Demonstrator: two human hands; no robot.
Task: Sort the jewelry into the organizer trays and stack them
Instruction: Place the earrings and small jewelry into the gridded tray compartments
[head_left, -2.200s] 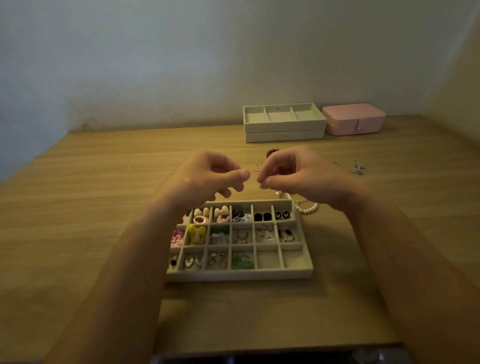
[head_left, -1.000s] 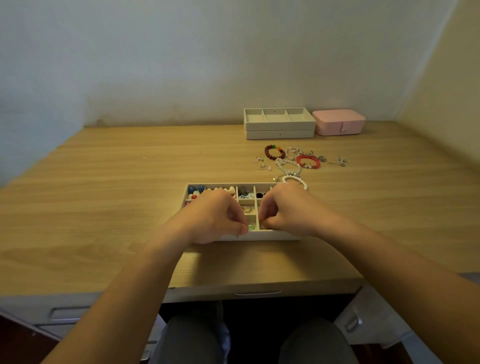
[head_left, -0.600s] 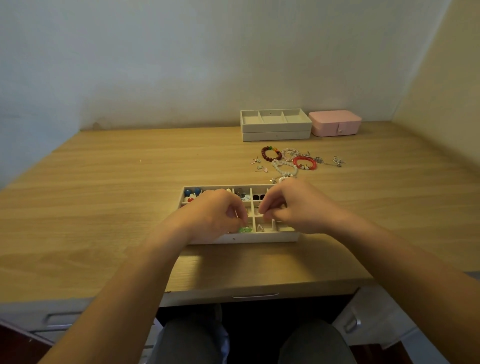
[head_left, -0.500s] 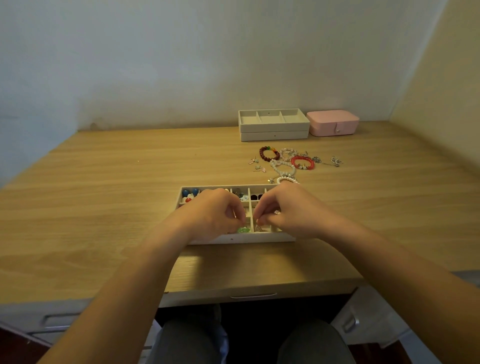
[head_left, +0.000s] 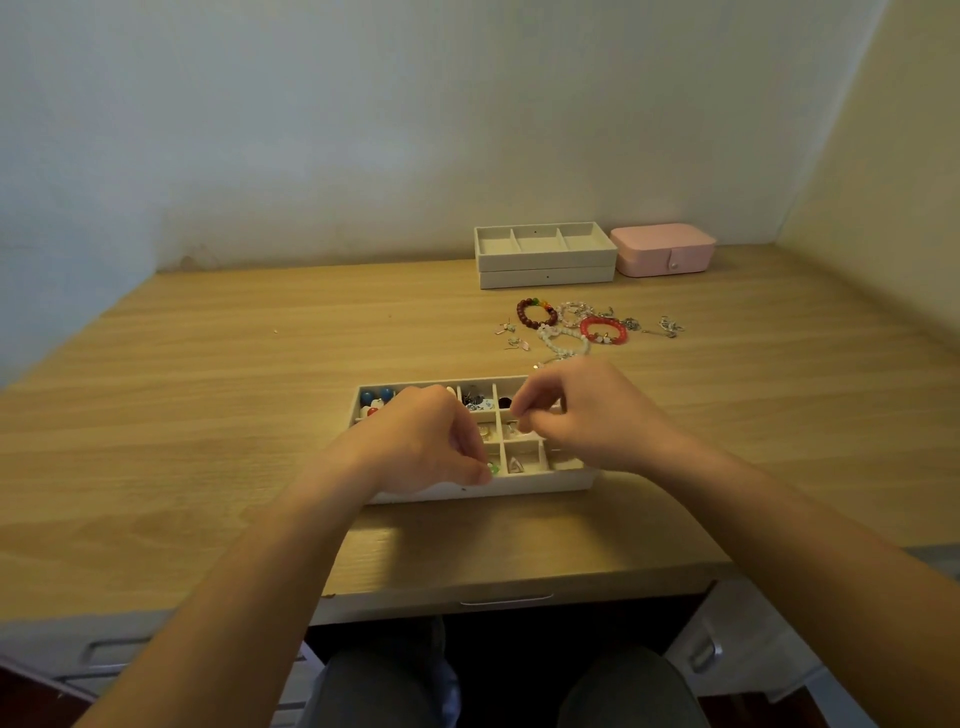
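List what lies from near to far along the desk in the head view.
compartment tray → loose bracelets → stacked trays, level with the pink box

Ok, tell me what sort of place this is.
Most likely a home workspace in a room corner: a wooden desk with a drawer under its edge, plain walls meeting on the right, and a pink jewelry box beside stacked organizer trays at the back.

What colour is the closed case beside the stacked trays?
The case is pale pink; the head view shows it best.
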